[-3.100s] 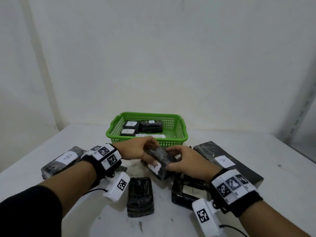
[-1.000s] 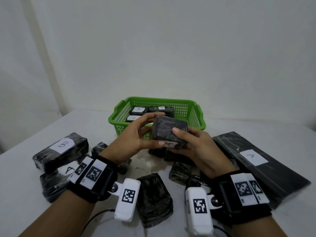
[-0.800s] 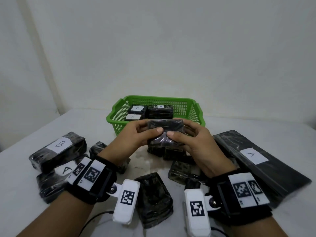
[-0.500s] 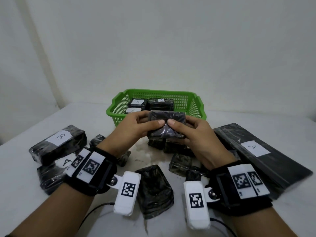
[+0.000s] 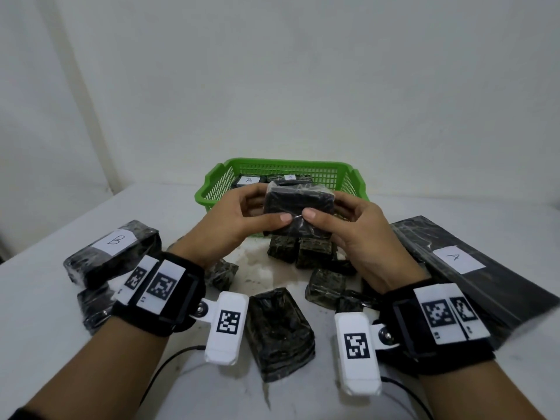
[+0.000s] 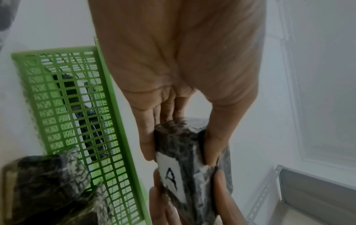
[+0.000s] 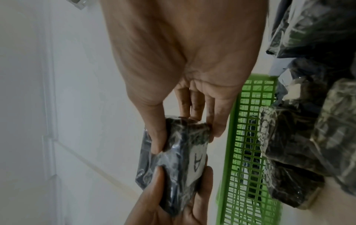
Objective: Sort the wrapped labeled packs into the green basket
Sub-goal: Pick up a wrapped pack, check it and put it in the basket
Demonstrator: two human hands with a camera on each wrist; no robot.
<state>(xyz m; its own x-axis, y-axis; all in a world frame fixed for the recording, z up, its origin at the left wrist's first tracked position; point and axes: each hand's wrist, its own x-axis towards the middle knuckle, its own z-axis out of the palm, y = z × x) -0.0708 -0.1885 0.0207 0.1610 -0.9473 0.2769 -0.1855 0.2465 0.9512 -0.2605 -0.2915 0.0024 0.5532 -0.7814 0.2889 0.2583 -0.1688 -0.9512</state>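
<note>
Both hands hold one black plastic-wrapped pack (image 5: 298,206) just in front of the green basket (image 5: 354,183). My left hand (image 5: 242,213) grips its left end, thumb on the near face. My right hand (image 5: 342,221) grips its right end the same way. The pack's white label with the letter A (image 6: 170,176) faces away from me and shows in both wrist views (image 7: 197,165). Labeled packs (image 5: 248,180) lie inside the basket, one marked B and one marked A.
Several wrapped packs lie loose on the white table (image 5: 45,313) below my hands. A pack marked B (image 5: 113,250) sits at the left. A long flat black pack marked A (image 5: 472,268) lies at the right. One dark pack (image 5: 278,325) is between my wrists.
Both hands have lifted the pack from the table and turned it so that its label faces away from me. It is now held a little higher, near the basket's front rim.
</note>
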